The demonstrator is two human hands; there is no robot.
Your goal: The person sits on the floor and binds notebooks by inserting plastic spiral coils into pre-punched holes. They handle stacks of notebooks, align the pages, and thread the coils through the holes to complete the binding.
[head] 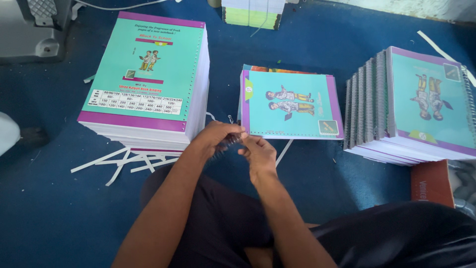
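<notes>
Right now both hands meet over the blue carpeted floor [59,218]: the left hand [215,136] and the right hand [258,154] each pinch an end of a dark spiral wire binding coil [232,142], fingers closed on it. The coil sits just at the near edge of a thin turquoise notebook with purple borders [290,104], which lies flat between a tall stack of unbound turquoise-covered pages [148,79] and a leaning stack of spiral-bound notebooks [411,109]. White paper strips [124,161] litter the floor nearby. Handling the coil well probably means keeping it straight, level with the punched edge, and turning it evenly so the loops do not snag.
</notes>
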